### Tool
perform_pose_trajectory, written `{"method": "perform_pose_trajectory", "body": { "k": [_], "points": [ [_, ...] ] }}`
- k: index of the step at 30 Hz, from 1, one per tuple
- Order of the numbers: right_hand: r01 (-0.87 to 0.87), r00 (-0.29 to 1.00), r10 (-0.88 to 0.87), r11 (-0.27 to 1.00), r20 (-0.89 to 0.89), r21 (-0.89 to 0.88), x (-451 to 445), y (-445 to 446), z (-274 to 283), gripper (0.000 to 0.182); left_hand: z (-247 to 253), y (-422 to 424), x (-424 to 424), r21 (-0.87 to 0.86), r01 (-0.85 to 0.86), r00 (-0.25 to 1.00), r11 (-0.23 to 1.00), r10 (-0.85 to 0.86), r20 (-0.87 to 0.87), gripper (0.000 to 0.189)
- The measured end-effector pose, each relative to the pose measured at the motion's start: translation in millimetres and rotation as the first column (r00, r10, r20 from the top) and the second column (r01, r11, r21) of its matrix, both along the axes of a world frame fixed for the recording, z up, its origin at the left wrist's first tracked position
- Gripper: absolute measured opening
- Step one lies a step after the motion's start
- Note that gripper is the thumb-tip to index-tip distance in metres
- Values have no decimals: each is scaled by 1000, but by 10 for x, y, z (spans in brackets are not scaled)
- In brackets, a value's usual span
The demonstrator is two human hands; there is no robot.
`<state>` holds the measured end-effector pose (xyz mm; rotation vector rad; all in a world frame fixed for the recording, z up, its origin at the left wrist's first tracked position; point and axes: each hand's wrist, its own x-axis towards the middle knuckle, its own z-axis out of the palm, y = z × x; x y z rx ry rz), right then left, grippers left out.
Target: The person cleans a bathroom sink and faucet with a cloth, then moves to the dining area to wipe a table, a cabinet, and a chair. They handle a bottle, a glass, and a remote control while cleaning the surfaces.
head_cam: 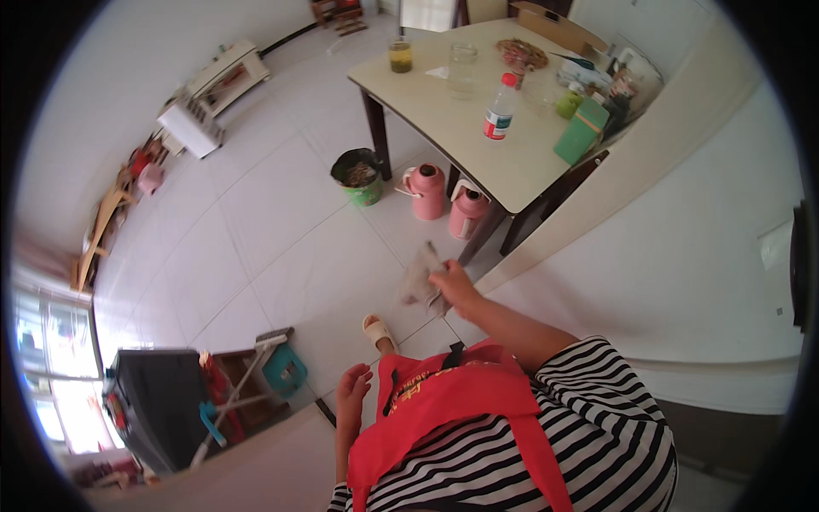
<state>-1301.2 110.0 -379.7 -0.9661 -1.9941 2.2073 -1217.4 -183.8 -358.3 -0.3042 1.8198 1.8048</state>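
Observation:
A pale, blurred cloth point(422, 278) hangs from my right hand point(453, 285), whose fingers are closed on it in front of me. My left hand point(353, 386) is at my side with its fingers loosely curled, and nothing shows in it. Between my arms hangs a red apron point(448, 403) over a striped top. Beyond the cloth, two pink thermos flasks point(427, 192) stand on the floor by the legs of a cream-topped table point(441, 121). One slippered foot point(380, 333) shows on the tiles.
On the table are a red-capped plastic bottle point(499, 109), a green container point(581, 131), a glass jar point(462, 70) and a jar of yellowish liquid point(400, 54). A green bucket point(361, 179) stands beside a table leg. A blue dustpan point(285, 371) is at left, a white wall point(659, 281) at right.

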Motion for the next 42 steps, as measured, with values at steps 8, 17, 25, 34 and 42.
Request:
{"method": "perform_pose_trajectory", "body": {
  "k": [8,17,25,34,42],
  "points": [
    [501,863,-461,832,-207,236,-977,1231,451,32,-331,-502,-1931,-85,75,997,994,-71,40,25],
    [32,776,-603,334,187,942,-1640,1815,-432,65,30,506,-3942,-193,457,877,868,-476,-67,27],
    [-84,707,-677,206,205,975,-2088,3064,-617,67,270,2080,-4560,-132,656,744,743,-666,-49,25],
    [-4,694,-662,391,284,921,-2427,3984,-353,62,362,3713,-4991,-125,879,424,459,-875,-233,26],
    [-92,835,-472,388,283,917,-2036,3304,-280,66,445,4895,-4719,-259,914,171,312,-875,-452,88]
  ]
}}
